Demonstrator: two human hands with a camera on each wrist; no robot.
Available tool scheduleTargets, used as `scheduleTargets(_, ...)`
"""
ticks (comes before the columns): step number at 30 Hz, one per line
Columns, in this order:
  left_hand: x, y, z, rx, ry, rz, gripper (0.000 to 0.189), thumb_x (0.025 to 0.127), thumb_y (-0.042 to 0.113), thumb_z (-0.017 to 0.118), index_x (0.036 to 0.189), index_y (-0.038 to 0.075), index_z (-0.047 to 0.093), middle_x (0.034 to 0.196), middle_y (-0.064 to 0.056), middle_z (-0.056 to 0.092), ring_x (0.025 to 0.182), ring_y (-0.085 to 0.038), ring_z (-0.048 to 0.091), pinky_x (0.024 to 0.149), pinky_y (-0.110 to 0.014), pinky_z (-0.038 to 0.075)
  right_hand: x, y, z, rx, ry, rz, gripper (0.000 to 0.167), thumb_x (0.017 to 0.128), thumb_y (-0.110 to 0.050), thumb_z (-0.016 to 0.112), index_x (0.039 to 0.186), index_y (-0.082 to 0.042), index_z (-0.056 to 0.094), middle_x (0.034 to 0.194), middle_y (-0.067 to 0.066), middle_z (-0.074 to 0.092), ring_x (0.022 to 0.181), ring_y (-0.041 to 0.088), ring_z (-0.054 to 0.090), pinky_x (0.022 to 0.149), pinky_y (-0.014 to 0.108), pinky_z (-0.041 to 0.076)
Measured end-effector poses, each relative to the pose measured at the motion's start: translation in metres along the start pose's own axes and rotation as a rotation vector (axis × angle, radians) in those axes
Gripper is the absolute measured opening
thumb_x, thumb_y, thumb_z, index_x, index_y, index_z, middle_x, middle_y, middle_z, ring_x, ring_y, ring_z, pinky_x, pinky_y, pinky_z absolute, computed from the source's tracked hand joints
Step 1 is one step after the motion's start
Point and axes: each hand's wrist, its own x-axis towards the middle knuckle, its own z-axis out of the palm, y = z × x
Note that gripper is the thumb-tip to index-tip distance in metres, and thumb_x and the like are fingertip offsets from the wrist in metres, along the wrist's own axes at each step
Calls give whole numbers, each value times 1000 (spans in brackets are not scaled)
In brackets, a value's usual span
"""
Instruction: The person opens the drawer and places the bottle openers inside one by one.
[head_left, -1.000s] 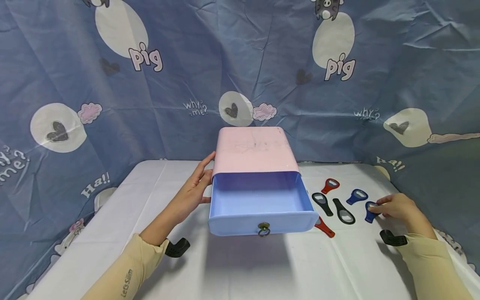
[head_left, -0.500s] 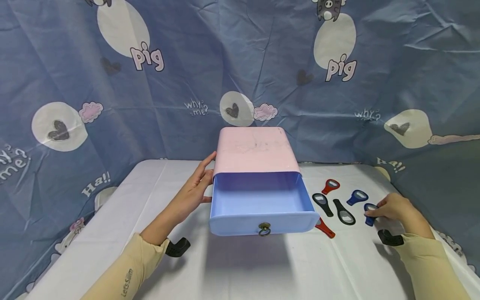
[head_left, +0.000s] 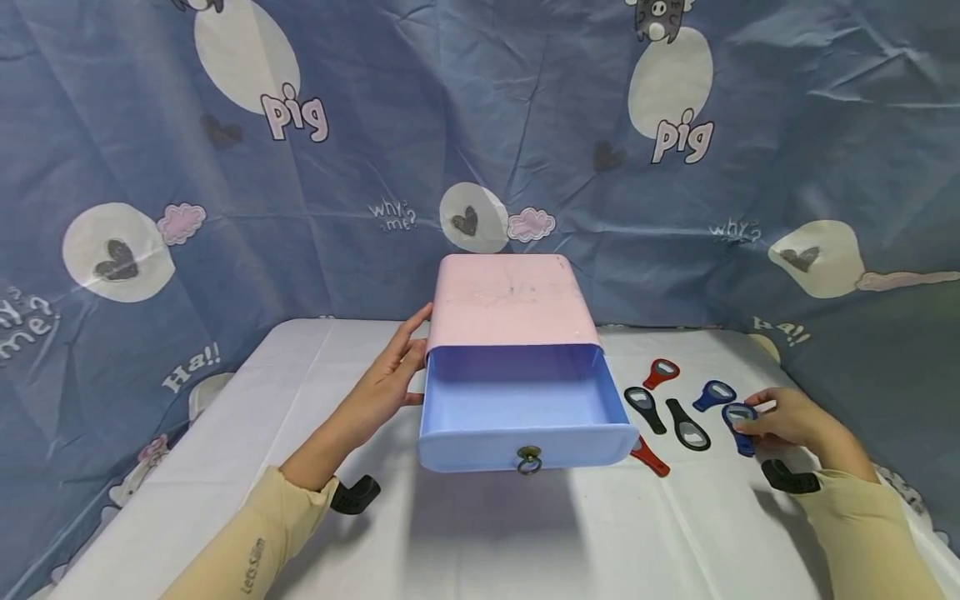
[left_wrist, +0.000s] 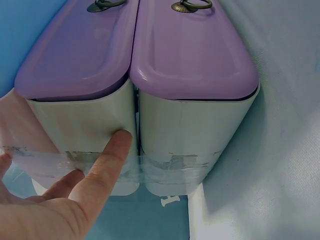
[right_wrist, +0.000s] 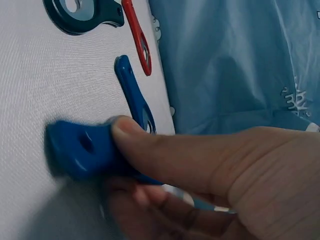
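My right hand [head_left: 797, 423] pinches a blue bottle opener [head_left: 739, 415] between thumb and fingers. In the right wrist view the near end of this opener [right_wrist: 82, 150] points away from the thumb, with a dark shadow beneath. A second blue bottle opener [head_left: 714, 395] lies just behind it on the table. My left hand [head_left: 384, 385] rests against the left side of a pink drawer box [head_left: 517, 296], fingers spread. Its blue drawer [head_left: 525, 400] is pulled out with a bare bottom. In the left wrist view, an extended finger touches a white casing [left_wrist: 95, 125] with a purple drawer front.
Between box and right hand lie two black bottle openers [head_left: 688, 427] and a red bottle opener [head_left: 662, 372]. Another red one [head_left: 649, 457] is partly hidden by the drawer corner. A second white casing [left_wrist: 185, 125] adjoins the first. A blue printed cloth [head_left: 480, 125] hangs behind.
My right hand has adjusted its hold on the blue bottle opener, which has shifted slightly left and turned. The left hand and the drawer box stay where they were.
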Motion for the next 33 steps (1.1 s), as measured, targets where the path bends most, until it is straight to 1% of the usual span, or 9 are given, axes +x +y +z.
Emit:
scheduleTargets(3, -1, 2, 0, -2, -6, 4, 56, 118, 44, 37, 169, 54, 16, 164, -17, 41, 156, -45, 42, 103, -70, 56, 0, 0, -4, -14, 40, -48, 66, 95, -12, 81, 136, 25, 45, 97, 20, 70, 76, 13, 68, 66, 28, 61)
scheduleTargets(7, -1, 1, 0, 0, -7, 15, 57, 118, 43, 37, 169, 53, 16, 163, -18, 42, 155, -45, 42, 102, -69, 56, -6, -3, -9, -34, 87, -106, 65, 99, -15, 77, 144, 22, 47, 106, 26, 70, 79, 12, 69, 68, 29, 62)
scheduleTargets(13, -1, 2, -1, 9, -1, 29, 57, 118, 43, 38, 170, 50, 16, 162, -19, 42, 154, -47, 43, 101, -69, 57, -21, -23, -16, -62, 157, -197, 64, 105, -18, 70, 151, 19, 45, 119, 32, 69, 78, 3, 67, 70, 23, 60)
scheduleTargets(15, -1, 2, -1, 11, -3, 26, 58, 118, 44, 37, 171, 49, 15, 162, -20, 42, 154, -48, 43, 101, -69, 57, -26, -32, -19, -46, 174, -224, 63, 107, -18, 69, 151, 19, 45, 115, 28, 71, 79, -1, 67, 70, 22, 60)
scheduleTargets(18, -1, 0, -1, 9, 1, 18, 58, 118, 43, 37, 171, 48, 15, 163, -20, 41, 154, -48, 43, 101, -68, 57, -33, -48, -24, -27, 206, -259, 62, 108, -21, 68, 153, 16, 46, 104, 11, 75, 79, -4, 67, 71, 20, 59)
scheduleTargets(20, -1, 0, 0, 12, 1, 18, 58, 118, 42, 37, 171, 48, 14, 163, -20, 41, 154, -48, 43, 101, -68, 57, -38, -60, -28, -15, 227, -281, 62, 107, -22, 69, 153, 14, 47, 96, -4, 74, 79, -5, 67, 70, 19, 58)
scheduleTargets(24, -2, 1, 0, 14, 4, 22, 57, 118, 40, 37, 171, 48, 15, 163, -21, 40, 155, -48, 42, 101, -68, 57, -48, -88, -33, 18, 245, -326, 66, 105, -24, 73, 154, 11, 49, 92, -23, 69, 80, -6, 66, 69, 19, 58)
scheduleTargets(28, -2, 0, 0, 21, 10, 20, 57, 118, 41, 37, 171, 49, 15, 163, -21, 40, 155, -49, 42, 100, -68, 58, -59, -118, -35, 16, 235, -362, 66, 103, -25, 75, 156, 6, 49, 101, -24, 65, 84, -8, 66, 71, 17, 59)
scheduleTargets(33, -2, -1, 1, 12, 11, 19, 57, 118, 42, 37, 170, 49, 15, 164, -21, 40, 155, -48, 43, 101, -68, 57, -75, -155, -32, -2, 227, -412, 62, 101, -25, 78, 154, -1, 56, 104, -16, 65, 84, -2, 70, 72, 21, 61)
